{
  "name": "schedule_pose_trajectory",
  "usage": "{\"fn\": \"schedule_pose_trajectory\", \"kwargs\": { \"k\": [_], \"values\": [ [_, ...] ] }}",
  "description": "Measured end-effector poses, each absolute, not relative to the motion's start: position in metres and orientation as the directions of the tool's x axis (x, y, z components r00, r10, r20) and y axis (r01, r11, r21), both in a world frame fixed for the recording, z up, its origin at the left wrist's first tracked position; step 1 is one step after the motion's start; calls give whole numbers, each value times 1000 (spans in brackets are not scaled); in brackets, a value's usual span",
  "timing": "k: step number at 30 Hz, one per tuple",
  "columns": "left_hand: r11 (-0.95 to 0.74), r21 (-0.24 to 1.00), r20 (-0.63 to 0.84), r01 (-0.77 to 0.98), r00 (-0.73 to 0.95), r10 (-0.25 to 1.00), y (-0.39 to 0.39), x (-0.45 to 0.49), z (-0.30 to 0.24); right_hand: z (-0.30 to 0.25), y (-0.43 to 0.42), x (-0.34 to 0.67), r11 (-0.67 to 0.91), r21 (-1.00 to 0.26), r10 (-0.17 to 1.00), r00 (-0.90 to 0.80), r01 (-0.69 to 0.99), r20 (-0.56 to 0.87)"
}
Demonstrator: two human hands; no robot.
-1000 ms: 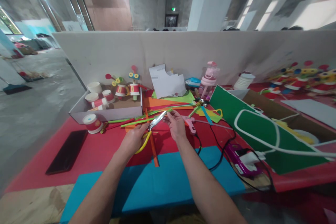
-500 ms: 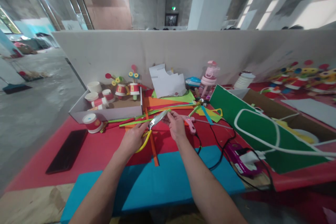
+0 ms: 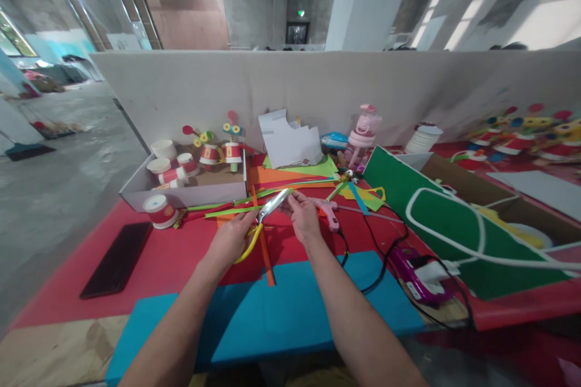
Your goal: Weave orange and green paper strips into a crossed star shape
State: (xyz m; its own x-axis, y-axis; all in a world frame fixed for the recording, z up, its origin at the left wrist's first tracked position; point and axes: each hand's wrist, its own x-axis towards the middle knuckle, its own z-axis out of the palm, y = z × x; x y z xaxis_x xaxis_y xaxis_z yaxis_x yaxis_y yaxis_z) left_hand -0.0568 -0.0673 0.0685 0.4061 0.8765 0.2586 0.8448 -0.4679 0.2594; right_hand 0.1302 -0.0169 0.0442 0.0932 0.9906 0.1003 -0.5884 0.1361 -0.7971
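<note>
My left hand [image 3: 229, 240] is closed round the yellow handles of a pair of scissors [image 3: 262, 219], whose silver blades point up and right. My right hand [image 3: 305, 217] is just right of the blade tips, its fingers pinched on something small that I cannot make out. An orange paper strip [image 3: 263, 248] lies under the scissors, running toward me over the red table cover [image 3: 167, 257]. Green paper strips [image 3: 227, 210] lie across the table behind my hands. A pink glue gun [image 3: 327, 211] rests just right of my right hand.
A blue sheet [image 3: 281, 308] lies near me. A black phone [image 3: 117, 259] is at the left, a shallow box [image 3: 181, 196] with paper-cup figures behind it. A green board [image 3: 436, 236], a white cable and a purple power strip [image 3: 415, 275] are at the right. A pink bottle [image 3: 361, 136] stands by the divider wall.
Both hands have stayed in almost the same spot; the scissor blades have shifted only slightly against my right fingers.
</note>
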Motion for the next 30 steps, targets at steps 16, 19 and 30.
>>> {"fn": "schedule_pose_trajectory", "kwargs": {
  "k": [16,19,30],
  "values": [
    [-495,314,279,810,420,864,-67,-57,66,46,-18,130,133,-785,991,96,-605,94],
    [-502,304,282,809,427,859,-67,-57,67,46,-18,131,153,-788,987,125,-597,98],
    [-475,258,273,841,408,871,-68,-56,69,43,-16,134,158,-807,987,97,-569,126]
  ]
}}
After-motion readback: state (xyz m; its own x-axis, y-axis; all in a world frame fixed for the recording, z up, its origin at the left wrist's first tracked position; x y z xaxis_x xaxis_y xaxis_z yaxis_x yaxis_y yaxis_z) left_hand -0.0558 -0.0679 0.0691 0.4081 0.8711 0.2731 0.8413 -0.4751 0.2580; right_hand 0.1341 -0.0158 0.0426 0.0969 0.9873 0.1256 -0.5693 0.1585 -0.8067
